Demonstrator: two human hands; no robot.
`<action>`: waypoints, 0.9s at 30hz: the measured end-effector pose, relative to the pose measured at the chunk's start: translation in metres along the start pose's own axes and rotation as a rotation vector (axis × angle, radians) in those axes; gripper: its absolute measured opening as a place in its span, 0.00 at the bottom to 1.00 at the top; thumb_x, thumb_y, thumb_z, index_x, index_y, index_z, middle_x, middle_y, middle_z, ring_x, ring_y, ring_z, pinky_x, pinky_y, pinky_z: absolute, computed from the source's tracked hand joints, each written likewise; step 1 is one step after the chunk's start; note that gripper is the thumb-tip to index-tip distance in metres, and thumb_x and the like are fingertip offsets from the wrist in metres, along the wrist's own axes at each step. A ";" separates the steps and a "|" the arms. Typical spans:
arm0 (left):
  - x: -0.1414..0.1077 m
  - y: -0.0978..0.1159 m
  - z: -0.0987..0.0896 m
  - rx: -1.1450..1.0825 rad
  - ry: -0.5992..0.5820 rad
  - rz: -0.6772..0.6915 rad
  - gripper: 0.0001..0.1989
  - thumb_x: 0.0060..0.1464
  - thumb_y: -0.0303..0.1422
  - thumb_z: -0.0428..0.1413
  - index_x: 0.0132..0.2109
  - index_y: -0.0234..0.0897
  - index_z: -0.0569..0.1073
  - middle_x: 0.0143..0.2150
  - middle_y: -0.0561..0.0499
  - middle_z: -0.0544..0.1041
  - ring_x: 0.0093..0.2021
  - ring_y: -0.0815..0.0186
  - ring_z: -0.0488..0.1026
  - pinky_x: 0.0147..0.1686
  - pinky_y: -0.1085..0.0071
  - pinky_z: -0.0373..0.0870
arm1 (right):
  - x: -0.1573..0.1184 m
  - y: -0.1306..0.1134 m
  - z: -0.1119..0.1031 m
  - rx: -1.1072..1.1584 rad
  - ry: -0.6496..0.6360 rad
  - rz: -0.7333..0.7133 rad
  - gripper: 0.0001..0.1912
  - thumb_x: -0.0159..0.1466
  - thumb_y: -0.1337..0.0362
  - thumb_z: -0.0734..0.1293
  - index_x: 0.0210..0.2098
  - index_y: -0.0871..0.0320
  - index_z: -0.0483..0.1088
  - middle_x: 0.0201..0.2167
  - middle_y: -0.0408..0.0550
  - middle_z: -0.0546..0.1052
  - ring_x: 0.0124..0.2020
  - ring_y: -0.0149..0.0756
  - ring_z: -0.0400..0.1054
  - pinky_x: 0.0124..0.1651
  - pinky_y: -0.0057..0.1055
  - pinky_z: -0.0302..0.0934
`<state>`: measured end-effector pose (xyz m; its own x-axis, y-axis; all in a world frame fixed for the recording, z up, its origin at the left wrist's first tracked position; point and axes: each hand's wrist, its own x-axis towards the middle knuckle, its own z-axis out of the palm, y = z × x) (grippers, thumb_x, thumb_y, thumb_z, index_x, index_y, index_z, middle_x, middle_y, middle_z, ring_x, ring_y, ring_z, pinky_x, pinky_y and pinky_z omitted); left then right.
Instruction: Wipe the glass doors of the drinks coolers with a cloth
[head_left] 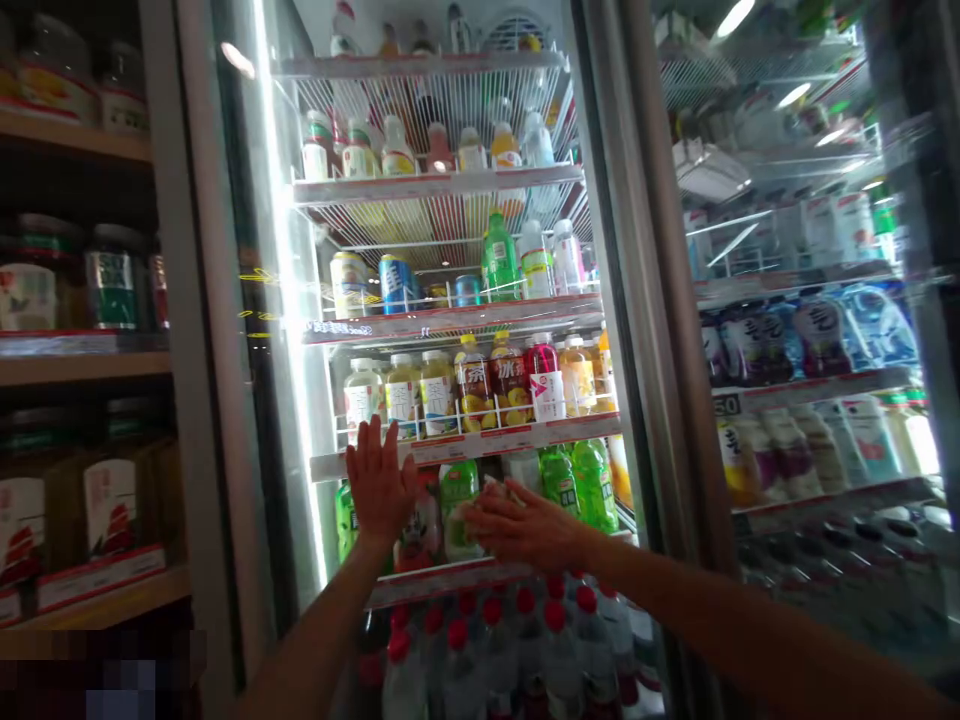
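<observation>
My left hand (381,485) is raised with its palm forward and fingers stretched out, in front of the drink shelves. It holds nothing. To its right, my right hand (521,522) lies sideways with its fingers pointing left. A crumpled whitish piece, looking like a cloth (491,487), shows along and beyond its fingers; most of it is hidden under the hand. Behind the right hand stands a green-labelled bottle (459,480), partly covered. Reflections suggest a glass door between my hands and the bottles, but I cannot tell whether the hands touch it.
Lit cooler shelves (465,445) hold several rows of bottles and cans. Red-capped bottles (491,640) stand at the bottom. A metal door frame (660,300) runs down the right, with another stocked cooler beyond. Wooden shelves (82,368) with jars and bottles are at left.
</observation>
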<state>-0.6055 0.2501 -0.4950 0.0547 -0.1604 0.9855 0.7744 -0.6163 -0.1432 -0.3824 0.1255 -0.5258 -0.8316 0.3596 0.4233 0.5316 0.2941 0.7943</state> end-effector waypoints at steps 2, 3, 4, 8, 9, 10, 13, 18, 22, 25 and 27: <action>0.000 0.000 0.000 -0.004 -0.001 -0.005 0.28 0.58 0.32 0.45 0.65 0.36 0.49 0.66 0.41 0.50 0.67 0.57 0.44 0.62 0.54 0.43 | 0.007 0.026 -0.010 -0.015 0.066 0.191 0.25 0.63 0.63 0.58 0.60 0.49 0.55 0.65 0.42 0.51 0.67 0.39 0.37 0.66 0.49 0.31; 0.000 0.000 0.000 -0.006 -0.004 -0.010 0.28 0.58 0.33 0.45 0.65 0.37 0.49 0.66 0.41 0.50 0.67 0.57 0.43 0.62 0.54 0.43 | 0.012 0.043 -0.015 -0.033 0.124 0.333 0.26 0.63 0.64 0.58 0.61 0.49 0.54 0.65 0.43 0.51 0.67 0.40 0.35 0.66 0.52 0.30; 0.000 0.000 0.000 -0.008 -0.007 -0.014 0.28 0.58 0.33 0.45 0.65 0.37 0.49 0.66 0.41 0.50 0.67 0.57 0.43 0.62 0.54 0.43 | 0.016 0.058 -0.021 -0.056 0.195 0.478 0.27 0.62 0.65 0.59 0.61 0.49 0.53 0.65 0.44 0.51 0.67 0.42 0.34 0.66 0.53 0.30; 0.000 0.001 0.000 -0.008 -0.011 -0.019 0.28 0.58 0.33 0.45 0.64 0.36 0.50 0.66 0.41 0.51 0.66 0.57 0.44 0.62 0.53 0.44 | 0.020 0.070 -0.026 -0.094 0.286 0.674 0.27 0.61 0.67 0.59 0.60 0.52 0.55 0.66 0.48 0.50 0.67 0.44 0.33 0.65 0.53 0.33; 0.000 0.001 0.000 -0.007 -0.010 -0.016 0.28 0.58 0.33 0.45 0.64 0.36 0.50 0.66 0.40 0.51 0.66 0.57 0.44 0.62 0.53 0.44 | 0.016 0.059 -0.023 -0.088 0.251 0.591 0.27 0.61 0.66 0.59 0.60 0.53 0.56 0.65 0.48 0.51 0.67 0.44 0.34 0.65 0.53 0.33; 0.000 0.001 0.000 -0.006 -0.008 -0.014 0.28 0.58 0.33 0.45 0.64 0.36 0.50 0.66 0.41 0.51 0.66 0.57 0.44 0.62 0.54 0.44 | 0.012 0.047 -0.020 -0.079 0.203 0.465 0.26 0.62 0.66 0.59 0.60 0.53 0.57 0.65 0.47 0.52 0.67 0.43 0.35 0.66 0.51 0.33; 0.000 0.001 0.000 -0.007 -0.008 -0.020 0.28 0.58 0.33 0.45 0.64 0.37 0.49 0.66 0.41 0.51 0.66 0.57 0.44 0.62 0.54 0.43 | -0.003 0.024 -0.013 -0.050 0.051 0.079 0.23 0.63 0.64 0.58 0.58 0.50 0.58 0.65 0.41 0.53 0.67 0.37 0.39 0.67 0.46 0.33; -0.001 0.001 0.000 -0.022 -0.026 -0.037 0.27 0.58 0.33 0.44 0.64 0.37 0.50 0.66 0.42 0.50 0.67 0.58 0.43 0.63 0.54 0.43 | 0.003 0.083 -0.035 -0.119 0.169 0.420 0.27 0.62 0.67 0.58 0.60 0.48 0.55 0.65 0.42 0.51 0.67 0.41 0.37 0.66 0.52 0.34; -0.001 0.002 -0.001 -0.007 -0.021 -0.026 0.28 0.58 0.32 0.44 0.64 0.36 0.50 0.66 0.41 0.51 0.67 0.58 0.43 0.62 0.54 0.44 | 0.022 0.107 -0.041 -0.156 0.361 0.771 0.28 0.60 0.69 0.58 0.60 0.54 0.56 0.67 0.46 0.45 0.67 0.46 0.34 0.65 0.53 0.36; 0.000 0.002 -0.001 0.006 -0.006 -0.020 0.28 0.58 0.32 0.45 0.64 0.36 0.50 0.66 0.41 0.52 0.67 0.58 0.43 0.62 0.55 0.44 | 0.024 0.066 -0.024 -0.092 0.255 0.518 0.29 0.60 0.67 0.58 0.61 0.55 0.55 0.66 0.46 0.47 0.67 0.45 0.31 0.66 0.51 0.33; 0.000 0.002 0.000 0.014 0.006 -0.017 0.28 0.58 0.32 0.45 0.64 0.36 0.50 0.66 0.41 0.52 0.67 0.59 0.44 0.62 0.55 0.43 | 0.020 0.036 -0.012 -0.037 0.124 0.266 0.30 0.60 0.62 0.59 0.62 0.54 0.52 0.66 0.44 0.48 0.67 0.43 0.33 0.66 0.50 0.30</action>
<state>-0.6043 0.2486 -0.4952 0.0378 -0.1544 0.9873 0.7837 -0.6084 -0.1252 -0.3818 0.1324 -0.4835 -0.6783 0.3085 0.6670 0.7292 0.1704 0.6627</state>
